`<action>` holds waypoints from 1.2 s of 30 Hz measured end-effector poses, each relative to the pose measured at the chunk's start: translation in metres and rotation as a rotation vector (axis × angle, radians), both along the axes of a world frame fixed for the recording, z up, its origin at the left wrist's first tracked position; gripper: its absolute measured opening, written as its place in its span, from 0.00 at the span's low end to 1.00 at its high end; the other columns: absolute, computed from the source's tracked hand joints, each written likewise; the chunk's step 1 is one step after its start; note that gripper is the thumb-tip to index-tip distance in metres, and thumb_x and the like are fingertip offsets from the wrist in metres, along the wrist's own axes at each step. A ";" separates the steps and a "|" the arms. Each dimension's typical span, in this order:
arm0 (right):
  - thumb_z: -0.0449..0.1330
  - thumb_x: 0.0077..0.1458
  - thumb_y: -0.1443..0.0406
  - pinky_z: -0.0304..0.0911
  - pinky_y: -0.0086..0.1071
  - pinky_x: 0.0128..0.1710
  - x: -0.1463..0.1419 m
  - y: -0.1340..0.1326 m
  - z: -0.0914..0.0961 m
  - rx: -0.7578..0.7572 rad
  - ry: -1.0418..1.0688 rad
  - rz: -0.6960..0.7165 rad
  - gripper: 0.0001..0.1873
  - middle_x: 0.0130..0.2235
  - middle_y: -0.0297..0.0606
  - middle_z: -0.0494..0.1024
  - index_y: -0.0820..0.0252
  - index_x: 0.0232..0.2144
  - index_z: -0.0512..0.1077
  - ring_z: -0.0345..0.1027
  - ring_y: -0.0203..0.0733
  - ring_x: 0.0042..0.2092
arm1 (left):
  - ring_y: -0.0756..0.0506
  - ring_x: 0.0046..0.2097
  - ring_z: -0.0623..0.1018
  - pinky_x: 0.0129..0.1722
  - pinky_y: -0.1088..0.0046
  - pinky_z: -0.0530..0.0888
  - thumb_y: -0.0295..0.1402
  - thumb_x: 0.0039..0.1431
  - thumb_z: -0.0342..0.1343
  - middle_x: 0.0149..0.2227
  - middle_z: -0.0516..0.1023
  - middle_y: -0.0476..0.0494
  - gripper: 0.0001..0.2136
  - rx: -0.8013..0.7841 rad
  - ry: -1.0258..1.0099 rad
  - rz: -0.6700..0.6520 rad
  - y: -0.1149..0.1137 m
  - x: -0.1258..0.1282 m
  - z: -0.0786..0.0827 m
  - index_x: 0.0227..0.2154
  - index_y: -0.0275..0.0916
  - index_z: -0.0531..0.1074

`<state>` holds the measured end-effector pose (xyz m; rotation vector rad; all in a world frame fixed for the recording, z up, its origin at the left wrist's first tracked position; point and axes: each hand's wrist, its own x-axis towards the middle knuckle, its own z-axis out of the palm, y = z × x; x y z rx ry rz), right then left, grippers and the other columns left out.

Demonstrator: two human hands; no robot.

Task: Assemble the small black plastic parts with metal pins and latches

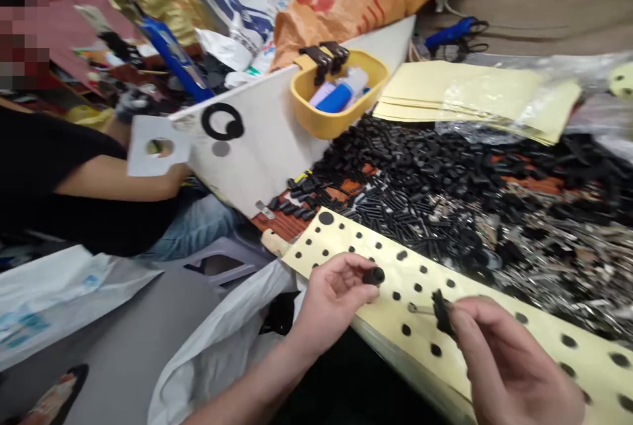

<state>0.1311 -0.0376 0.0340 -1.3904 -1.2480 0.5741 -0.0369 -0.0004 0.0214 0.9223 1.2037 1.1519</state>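
Observation:
My left hand (336,293) pinches a small black cylindrical piece (374,275) with a hollow-looking end between thumb and fingers. To its right, my right hand (514,359) grips a small black part (442,311) from which a thin metal rod with a looped tip (419,309) sticks out toward the left. The two pieces are apart, both held above a pale yellow board (363,310) dotted with black round spots. My right fingertips partly hide the black part.
Piles of black parts (395,155) and metal pieces (558,260) cover the table behind the board. A yellow bin (321,125) hangs on a white partition (262,161). Yellow sheets (475,92) lie at the back. Another person's arm (119,178) is at the left.

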 end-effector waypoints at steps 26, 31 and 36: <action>0.60 0.57 0.57 0.61 0.27 0.26 0.024 -0.014 -0.021 -0.263 -0.170 -0.128 0.11 0.27 0.33 0.74 0.57 0.29 0.73 0.63 0.34 0.25 | 0.51 0.32 0.78 0.32 0.77 0.77 0.21 0.46 0.60 0.33 0.75 0.48 0.07 0.040 -0.132 -0.178 -0.015 0.053 -0.040 0.29 0.35 0.74; 0.60 0.57 0.59 0.63 0.26 0.25 0.029 -0.015 -0.028 -0.175 -0.288 -0.104 0.10 0.26 0.34 0.76 0.58 0.28 0.73 0.66 0.35 0.25 | 0.52 0.31 0.79 0.34 0.77 0.79 0.20 0.46 0.60 0.33 0.76 0.50 0.07 0.051 -0.135 -0.172 -0.014 0.053 -0.042 0.29 0.35 0.74; 0.60 0.58 0.58 0.64 0.25 0.25 0.030 -0.015 -0.030 -0.197 -0.300 -0.105 0.11 0.26 0.35 0.78 0.59 0.29 0.73 0.68 0.34 0.25 | 0.51 0.33 0.79 0.35 0.77 0.79 0.19 0.47 0.58 0.34 0.76 0.49 0.07 0.117 -0.081 -0.179 -0.014 0.053 -0.045 0.29 0.36 0.74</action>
